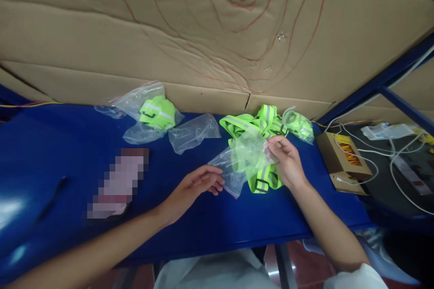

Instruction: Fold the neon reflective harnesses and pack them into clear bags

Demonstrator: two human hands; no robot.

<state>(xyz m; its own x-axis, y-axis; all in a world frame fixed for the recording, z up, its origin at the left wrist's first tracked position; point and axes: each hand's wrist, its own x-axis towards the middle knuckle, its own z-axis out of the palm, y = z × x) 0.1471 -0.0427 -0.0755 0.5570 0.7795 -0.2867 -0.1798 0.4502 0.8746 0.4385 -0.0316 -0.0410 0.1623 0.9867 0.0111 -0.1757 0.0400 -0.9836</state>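
Observation:
A clear plastic bag (228, 174) hangs from my right hand (286, 158), whose thumb and fingers pinch its right end. My left hand (203, 180) is beside the bag's left end, fingers slightly curled and apart, holding nothing. Behind and under the bag lies a loose pile of neon green reflective straps (266, 122) with black buckles, partly seen through the plastic. To the left, a folded green strap bundle (158, 113) sits on a clear zip bag, and another clear bag (195, 133) lies flat. A bagged green bundle (300, 126) rests right of the pile.
The blue table (203, 230) backs onto a cardboard wall (169, 45) with red drawn lines. A pixelated flat object (120, 180) lies at left. At right are an open cardboard box (352, 171) and white cables (389, 151) over a dark surface.

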